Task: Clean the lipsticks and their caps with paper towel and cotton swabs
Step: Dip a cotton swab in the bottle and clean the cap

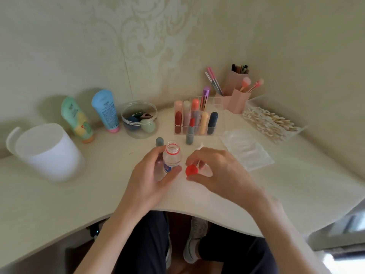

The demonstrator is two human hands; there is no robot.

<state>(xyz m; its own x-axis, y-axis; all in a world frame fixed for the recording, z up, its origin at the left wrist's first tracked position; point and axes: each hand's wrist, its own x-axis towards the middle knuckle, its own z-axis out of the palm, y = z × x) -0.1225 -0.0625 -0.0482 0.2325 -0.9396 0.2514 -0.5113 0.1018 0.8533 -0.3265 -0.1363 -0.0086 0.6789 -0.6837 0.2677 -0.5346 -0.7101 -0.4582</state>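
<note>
My left hand grips a small clear bottle with a red ring at its uncapped neck, standing on the desk. My right hand holds the bottle's red cap together with a thin white swab or tissue tip that pokes up behind the fingers. An uncapped red lipstick in a grey tube stands just behind the bottle. Its grey cap stands to the left. Several more lipsticks sit in a clear organizer. Paper towel sheets lie to the right.
A clear box of cotton swabs sits at the right rear. Pink holders with brushes stand behind the organizer. A clear round jar of sponges, two tubes and a white bin stand on the left.
</note>
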